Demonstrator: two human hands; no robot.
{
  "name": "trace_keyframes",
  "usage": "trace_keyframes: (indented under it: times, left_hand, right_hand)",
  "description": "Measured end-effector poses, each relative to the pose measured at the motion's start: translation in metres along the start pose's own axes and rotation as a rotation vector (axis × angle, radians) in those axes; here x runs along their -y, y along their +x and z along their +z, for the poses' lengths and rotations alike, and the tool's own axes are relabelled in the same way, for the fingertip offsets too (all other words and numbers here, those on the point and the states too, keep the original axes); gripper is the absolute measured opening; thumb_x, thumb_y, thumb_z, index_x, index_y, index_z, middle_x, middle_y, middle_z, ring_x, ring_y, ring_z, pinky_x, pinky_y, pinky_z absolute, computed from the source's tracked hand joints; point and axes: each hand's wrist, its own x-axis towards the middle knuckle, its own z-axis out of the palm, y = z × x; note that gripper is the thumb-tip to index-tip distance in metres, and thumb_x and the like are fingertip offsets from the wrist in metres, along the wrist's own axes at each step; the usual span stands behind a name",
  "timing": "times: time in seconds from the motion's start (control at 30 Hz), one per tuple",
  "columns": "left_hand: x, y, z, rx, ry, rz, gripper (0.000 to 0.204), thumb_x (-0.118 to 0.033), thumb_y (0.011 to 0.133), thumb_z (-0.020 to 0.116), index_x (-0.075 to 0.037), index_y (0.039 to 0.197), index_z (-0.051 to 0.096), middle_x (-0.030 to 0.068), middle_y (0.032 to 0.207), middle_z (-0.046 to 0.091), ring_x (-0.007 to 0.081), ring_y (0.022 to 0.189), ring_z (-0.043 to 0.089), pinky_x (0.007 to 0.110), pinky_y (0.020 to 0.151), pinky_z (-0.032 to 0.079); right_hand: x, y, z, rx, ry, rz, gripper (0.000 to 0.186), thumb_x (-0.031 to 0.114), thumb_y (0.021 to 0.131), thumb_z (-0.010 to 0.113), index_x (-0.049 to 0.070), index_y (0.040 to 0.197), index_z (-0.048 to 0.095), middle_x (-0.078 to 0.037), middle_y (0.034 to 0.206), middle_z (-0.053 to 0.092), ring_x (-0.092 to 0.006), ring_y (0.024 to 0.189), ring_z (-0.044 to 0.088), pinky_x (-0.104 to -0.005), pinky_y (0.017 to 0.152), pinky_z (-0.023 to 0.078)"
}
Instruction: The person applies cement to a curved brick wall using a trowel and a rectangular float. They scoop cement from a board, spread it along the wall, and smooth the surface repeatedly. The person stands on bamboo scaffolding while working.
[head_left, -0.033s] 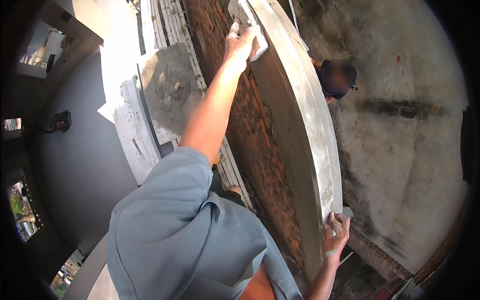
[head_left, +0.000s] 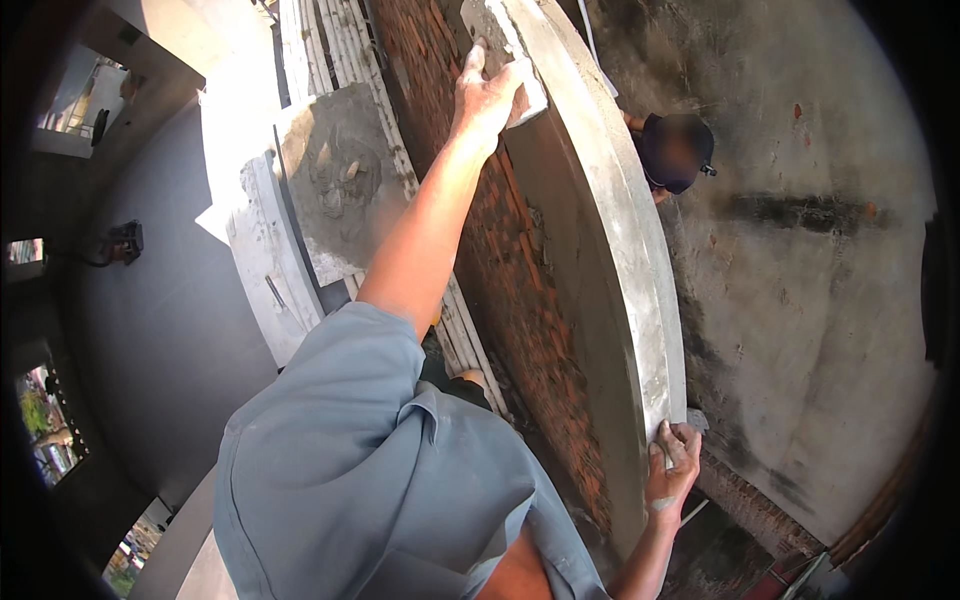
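At the top, my left hand (head_left: 490, 90) grips a pale, cement-crusted block (head_left: 521, 97) against the side of a long, curved-looking grey plastered edge (head_left: 611, 214). Lower right, my right hand (head_left: 672, 470) is closed round the near end of that edge, with fingers over a narrow piece that I cannot make out clearly. Below the edge on the left, wet grey render (head_left: 580, 300) borders rough brickwork (head_left: 500, 230). A board with wet mortar (head_left: 335, 190) lies left of my left forearm.
A co-worker in dark clothing (head_left: 670, 150) is beyond the edge at the right, beside a stained concrete surface (head_left: 800, 300). Bamboo poles (head_left: 455, 330) and a white plank (head_left: 268, 265) run along my left. Far left lies a grey floor (head_left: 150, 330) with a dark machine (head_left: 123, 243).
My left hand, the block it grips and the top of the long edge have shifted very slightly right and down in view. My right hand has barely moved.
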Motion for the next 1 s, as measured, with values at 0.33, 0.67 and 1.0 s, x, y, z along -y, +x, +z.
trace_keyframes:
  times: [0.33, 0.67, 1.0]
  left_hand:
    - [0.054, 0.026, -0.016, -0.01, 0.045, -0.08, 0.074, -0.042, 0.094, 0.071, -0.013, 0.156, 0.044, 0.0027, 0.108, 0.067, 0.0163, 0.088, 0.069, 0.037, 0.077, 0.059]
    - [0.079, -0.316, 0.048, 0.363, 0.197, -0.187, 0.115, -0.023, 0.088, 0.081, 0.005, 0.167, 0.002, 0.0237, 0.153, 0.04, 0.0278, 0.134, 0.05, 0.038, 0.11, 0.046]
    - [0.051, -0.035, 0.005, -0.034, 0.087, -0.106, 0.083, -0.038, 0.09, 0.079, -0.013, 0.159, 0.04, 0.0087, 0.125, 0.067, 0.0208, 0.101, 0.069, 0.048, 0.087, 0.057]
  right_hand:
    - [-0.008, 0.007, 0.001, 0.021, 0.008, -0.101, 0.046, -0.01, 0.078, 0.071, -0.001, 0.123, 0.075, -0.015, 0.11, 0.062, -0.0304, 0.107, 0.063, -0.0369, 0.1, 0.049]
    - [-0.025, 0.008, -0.001, 0.036, 0.06, -0.188, 0.046, -0.01, 0.078, 0.076, 0.001, 0.123, 0.076, -0.014, 0.109, 0.063, -0.0292, 0.103, 0.064, -0.0362, 0.094, 0.052]
    - [-0.027, 0.008, 0.0, 0.025, 0.011, -0.199, 0.044, -0.009, 0.077, 0.076, 0.0, 0.121, 0.077, -0.016, 0.11, 0.063, -0.0333, 0.105, 0.064, -0.0385, 0.095, 0.052]
